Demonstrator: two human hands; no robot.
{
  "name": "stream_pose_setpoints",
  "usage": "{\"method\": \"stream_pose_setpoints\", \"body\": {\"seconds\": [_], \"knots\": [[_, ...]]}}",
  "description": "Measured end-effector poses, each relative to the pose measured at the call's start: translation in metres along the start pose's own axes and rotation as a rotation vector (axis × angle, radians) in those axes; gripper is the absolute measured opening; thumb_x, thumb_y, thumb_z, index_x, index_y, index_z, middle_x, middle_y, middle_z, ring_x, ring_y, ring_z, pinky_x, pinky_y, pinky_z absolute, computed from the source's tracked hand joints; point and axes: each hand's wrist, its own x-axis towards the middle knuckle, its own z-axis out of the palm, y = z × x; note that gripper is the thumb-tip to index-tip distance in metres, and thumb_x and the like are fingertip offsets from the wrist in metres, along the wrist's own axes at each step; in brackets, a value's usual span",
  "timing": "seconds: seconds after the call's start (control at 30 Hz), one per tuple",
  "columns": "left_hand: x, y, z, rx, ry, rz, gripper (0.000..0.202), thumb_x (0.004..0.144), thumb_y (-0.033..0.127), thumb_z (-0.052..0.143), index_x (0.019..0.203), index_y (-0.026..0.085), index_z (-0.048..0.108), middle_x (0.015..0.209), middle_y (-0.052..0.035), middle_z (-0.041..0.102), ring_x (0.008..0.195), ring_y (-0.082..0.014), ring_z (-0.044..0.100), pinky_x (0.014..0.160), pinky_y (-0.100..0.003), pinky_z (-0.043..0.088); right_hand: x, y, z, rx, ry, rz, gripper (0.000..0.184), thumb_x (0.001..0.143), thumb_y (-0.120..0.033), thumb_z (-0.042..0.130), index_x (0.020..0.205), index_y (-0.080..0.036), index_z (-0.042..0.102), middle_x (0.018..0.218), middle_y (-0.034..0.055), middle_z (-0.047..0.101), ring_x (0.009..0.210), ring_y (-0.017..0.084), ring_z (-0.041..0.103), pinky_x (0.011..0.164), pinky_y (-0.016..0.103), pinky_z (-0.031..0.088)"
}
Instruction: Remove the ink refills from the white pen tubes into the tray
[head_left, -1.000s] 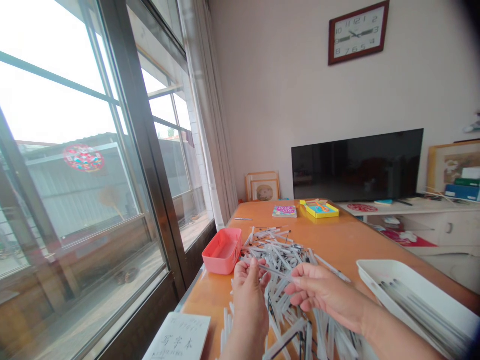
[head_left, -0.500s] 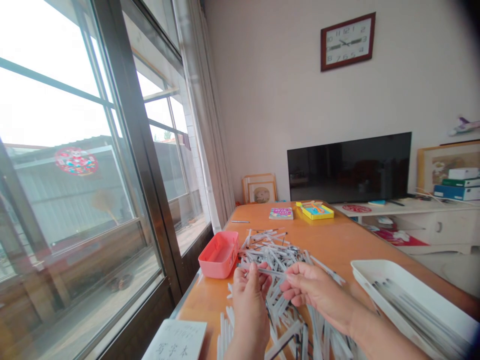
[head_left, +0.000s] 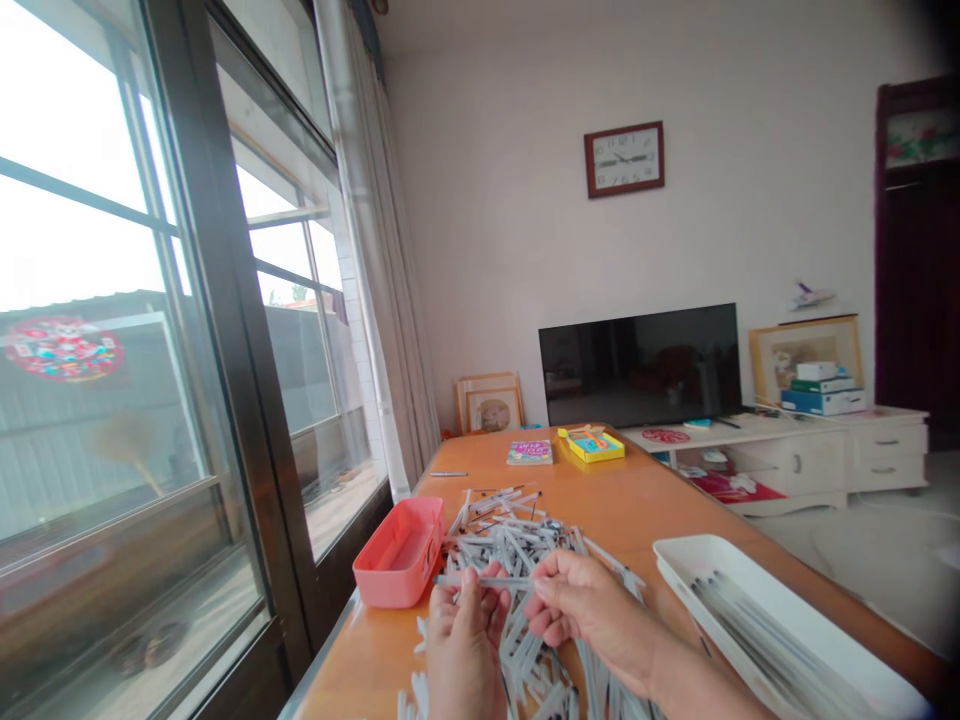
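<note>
My left hand (head_left: 463, 630) and my right hand (head_left: 581, 608) are both pinched on one thin translucent pen tube (head_left: 484, 580), held level between them just above a big heap of similar white pen parts (head_left: 517, 545) on the orange wooden table (head_left: 645, 500). The left fingers grip the tube near its left end, the right fingers its right end. A pink plastic box (head_left: 399, 552) stands open just left of my left hand. A white tray (head_left: 679, 560) with several assembled pens lies to the right of my right hand.
A lone pen (head_left: 448, 474), a small book (head_left: 529, 452) and a yellow box (head_left: 592, 443) lie at the table's far end. Tall windows (head_left: 150, 380) run along the left. A television (head_left: 640, 365) on a low white cabinet (head_left: 825, 450) and a wall clock (head_left: 624, 159) stand beyond.
The view has tilted up and pulled back, so the hands sit lower in frame. Both hands keep hold of the same tube; the notebook at the bottom left has left the view.
</note>
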Motion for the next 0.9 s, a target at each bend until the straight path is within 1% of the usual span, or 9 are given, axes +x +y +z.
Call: {"method": "stream_pose_setpoints", "body": {"seconds": [0.1,0.27,0.4,0.53,0.63,0.7,0.77,0.9], "knots": [[0.001,0.0,0.0,-0.004,0.022,-0.012,0.037,0.07,0.033,0.087,0.086,0.022,0.056,0.095,-0.0074,0.074,0.077,-0.016,0.071,0.073,-0.028,0.059,-0.001,-0.001,0.002,0.003,0.005,-0.008,0.029,0.085,-0.044,0.068,0.092,-0.016,0.062,0.082,0.0049,0.074,0.069,0.015,0.068,0.063,0.026,0.049],[0.002,-0.002,0.0,-0.027,0.046,-0.013,0.035,0.07,0.028,0.087,0.086,0.022,0.056,0.095,-0.0051,0.073,0.075,-0.0143,0.071,0.072,-0.027,0.059,0.0,0.001,0.005,0.017,0.01,-0.025,0.029,0.085,-0.044,0.068,0.089,-0.016,0.061,0.078,0.0041,0.073,0.066,0.013,0.066,0.062,0.025,0.048],[0.001,-0.002,0.003,-0.028,0.024,-0.02,0.033,0.072,0.026,0.086,0.087,0.021,0.056,0.096,-0.0058,0.072,0.077,-0.0145,0.071,0.075,-0.028,0.059,0.003,0.0,0.003,0.001,0.075,-0.022,0.027,0.085,-0.042,0.065,0.09,-0.016,0.061,0.079,0.0044,0.073,0.067,0.014,0.067,0.062,0.025,0.049],[-0.004,0.005,0.005,0.028,-0.008,-0.032,0.035,0.073,0.03,0.085,0.091,0.021,0.057,0.096,-0.0065,0.071,0.084,-0.0168,0.071,0.081,-0.031,0.058,0.005,-0.006,-0.01,-0.027,0.102,0.003,0.021,0.086,-0.036,0.062,0.091,-0.016,0.062,0.077,0.0046,0.073,0.063,0.012,0.065,0.057,0.023,0.047],[-0.005,0.013,0.004,0.092,-0.043,0.024,0.037,0.074,0.037,0.084,0.094,0.021,0.058,0.09,-0.003,0.069,0.081,-0.0154,0.07,0.076,-0.027,0.056,0.005,-0.012,-0.023,-0.037,0.133,0.002,0.017,0.085,-0.032,0.062,0.091,-0.016,0.062,0.073,0.0031,0.072,0.058,0.011,0.062,0.053,0.02,0.042],[-0.003,0.016,0.002,0.117,-0.069,0.051,0.038,0.073,0.039,0.084,0.096,0.021,0.06,0.089,-0.0029,0.069,0.077,-0.014,0.068,0.073,-0.026,0.054,0.004,-0.016,-0.031,-0.033,0.139,-0.002,0.016,0.086,-0.032,0.063,0.091,-0.016,0.062,0.073,0.0026,0.072,0.059,0.01,0.062,0.052,0.019,0.042],[-0.001,0.016,0.0,0.139,-0.069,0.058,0.04,0.071,0.04,0.085,0.095,0.018,0.061,0.087,-0.0041,0.069,0.075,-0.014,0.067,0.072,-0.026,0.053,0.004,-0.019,-0.037,-0.013,0.132,-0.01,0.018,0.086,-0.034,0.065,0.093,-0.017,0.063,0.076,0.0032,0.073,0.061,0.01,0.063,0.054,0.019,0.042],[0.001,0.01,-0.004,0.193,-0.059,0.026,0.041,0.071,0.041,0.085,0.092,0.017,0.06,0.087,-0.0076,0.072,0.076,-0.0157,0.067,0.072,-0.027,0.052,0.004,-0.022,-0.041,0.071,0.13,-0.051,0.022,0.09,-0.038,0.063,0.098,-0.017,0.066,0.083,0.0076,0.075,0.067,0.012,0.065,0.057,0.02,0.045]]}}
